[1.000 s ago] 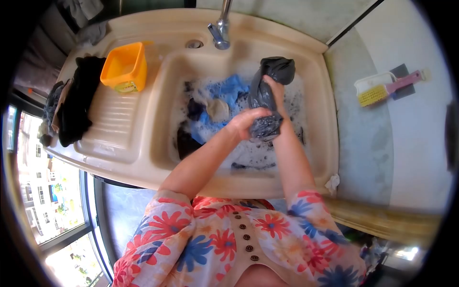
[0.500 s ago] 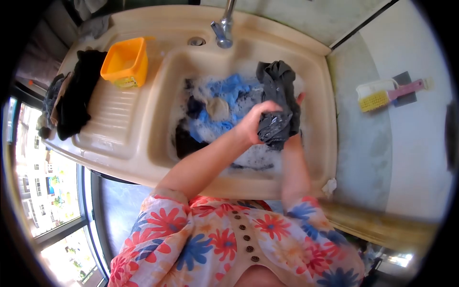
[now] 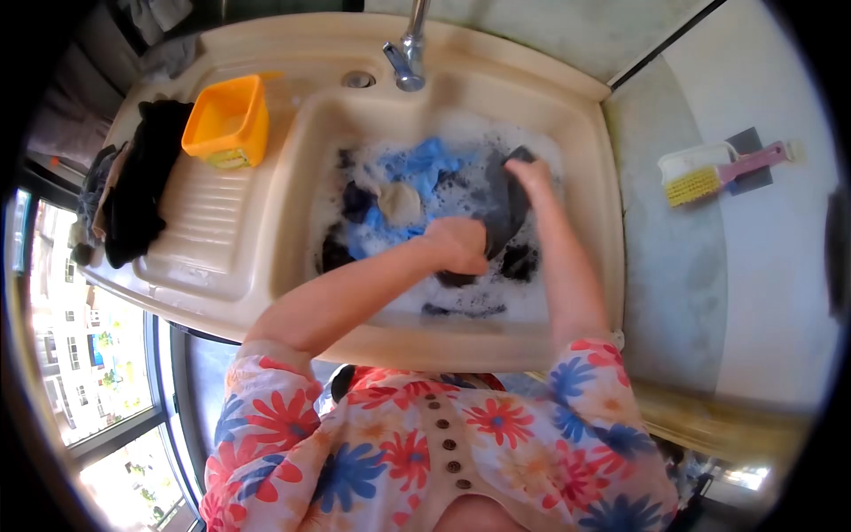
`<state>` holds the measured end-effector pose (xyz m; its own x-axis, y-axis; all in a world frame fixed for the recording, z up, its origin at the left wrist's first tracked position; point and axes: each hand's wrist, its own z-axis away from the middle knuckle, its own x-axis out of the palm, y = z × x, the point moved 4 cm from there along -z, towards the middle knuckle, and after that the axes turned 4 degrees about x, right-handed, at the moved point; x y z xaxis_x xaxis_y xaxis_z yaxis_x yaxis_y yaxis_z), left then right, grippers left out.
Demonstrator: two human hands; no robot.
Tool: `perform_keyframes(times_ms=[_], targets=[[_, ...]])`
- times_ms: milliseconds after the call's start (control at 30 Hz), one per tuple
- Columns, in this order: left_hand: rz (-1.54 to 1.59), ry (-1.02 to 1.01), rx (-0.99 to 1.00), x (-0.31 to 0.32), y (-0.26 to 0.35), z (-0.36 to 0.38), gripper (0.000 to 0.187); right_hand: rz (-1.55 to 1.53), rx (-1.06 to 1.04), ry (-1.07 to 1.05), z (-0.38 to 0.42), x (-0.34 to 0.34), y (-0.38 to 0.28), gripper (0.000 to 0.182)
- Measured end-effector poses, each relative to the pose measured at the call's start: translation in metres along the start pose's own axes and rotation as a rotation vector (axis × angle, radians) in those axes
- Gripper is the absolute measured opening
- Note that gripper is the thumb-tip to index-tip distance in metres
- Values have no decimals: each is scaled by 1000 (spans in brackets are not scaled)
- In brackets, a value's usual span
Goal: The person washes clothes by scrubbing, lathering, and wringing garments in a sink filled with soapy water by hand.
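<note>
In the head view a dark grey garment is stretched between my two hands, partly down in soapy water. My left hand is closed in a fist on its lower left end, just above the suds. At the garment's upper right end my right hand is closed on the cloth; some of its fingers are hidden. Blue cloth and a beige cloth float to the left in the beige sink basin. Dark pieces of cloth lie half under the foam.
A chrome faucet rises behind the basin. On the ribbed drainboard at left stand a yellow plastic container and a heap of black clothes. A yellow-bristled brush hangs on the right wall.
The bunched grey garment has come down into the suds and is now spread out. My hands have moved apart, the left slightly left, the right up the garment's far side.
</note>
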<state>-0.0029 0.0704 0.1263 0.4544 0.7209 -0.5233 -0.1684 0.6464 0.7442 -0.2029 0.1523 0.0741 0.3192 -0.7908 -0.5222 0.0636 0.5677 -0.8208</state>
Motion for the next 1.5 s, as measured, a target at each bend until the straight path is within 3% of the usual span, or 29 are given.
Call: perform_keyframes(times_ms=[33, 67, 167, 233, 267, 300, 367, 400, 467, 533, 567, 633, 733, 767, 800, 833, 867, 900, 967, 1033, 1133, 1233, 1367, 1467, 1500], targets=[[-448, 36, -59, -5, 1, 1, 29, 237, -66, 81, 2, 9, 8, 46], [-552, 23, -167, -3, 0, 2, 46, 286, -43, 85, -1, 16, 17, 48], [-548, 121, -121, -18, 0, 8, 59, 337, 33, 70, -7, 22, 33, 53], [-113, 230, 167, -29, -15, 5, 62, 245, 65, 37, -15, 11, 23, 52], [109, 286, 308, -33, -19, 4, 63, -40, 50, -212, -12, 5, 14, 55], [535, 195, 337, -34, -17, 5, 62, -144, 147, -400, 15, -10, -22, 63], [1384, -17, 370, -31, -7, 16, 60, -641, 165, -671, -3, -34, -7, 72], [1589, 22, 295, -28, -8, 19, 56, -961, 79, -674, 7, -32, -11, 72], [1791, -192, 385, -12, -6, 9, 55, -1596, -126, -645, 40, -19, -22, 71], [1868, -293, 532, -7, 15, 12, 58, -1541, -353, -869, 52, 2, -49, 66], [1928, -320, 476, 4, 15, 11, 57, -1515, -461, -972, 60, 5, -61, 63], [2013, -423, 476, 12, 24, 23, 60, -1678, -615, -952, 62, -14, -87, 57], [1950, -362, 440, 8, 27, 36, 56, -1616, -613, -1084, 55, -54, -123, 48], [1778, -199, 441, 1, 31, 43, 55, -1548, -562, -1152, 56, -61, -129, 45], [1599, -48, 436, -11, 39, 53, 54, -1398, -388, -867, 54, -63, -127, 37], [1410, 96, 433, -22, 41, 57, 54, -1147, -459, -507, 48, -52, -112, 35], [1093, 181, 303, -26, 28, 51, 51, -849, -428, -165, 45, -43, -96, 34], [665, 262, 174, -31, 16, 40, 50, -823, -173, -256, 43, -32, -84, 34], [-200, 389, -91, -41, -14, 19, 48, -938, -95, -12, 32, 3, -39, 38], [-386, 541, -117, -50, -50, 2, 48, -1102, -53, 51, 34, 14, -27, 40], [-224, 779, -316, -82, -77, 0, 54, -1189, -63, 100, 67, 13, -47, 42], [-24, 873, -300, -95, -81, 11, 53, -1222, -169, 52, 86, 4, -76, 40], [592, 1035, -187, -88, -105, 7, 48, -1269, -188, 43, 105, 5, -79, 38], [716, 1167, -51, -95, -83, 21, 42, -1312, -84, -79, 81, 12, -37, 32], [506, 1256, 43, -104, -62, 33, 41, -1324, -37, -142, 72, 14, -22, 30]])
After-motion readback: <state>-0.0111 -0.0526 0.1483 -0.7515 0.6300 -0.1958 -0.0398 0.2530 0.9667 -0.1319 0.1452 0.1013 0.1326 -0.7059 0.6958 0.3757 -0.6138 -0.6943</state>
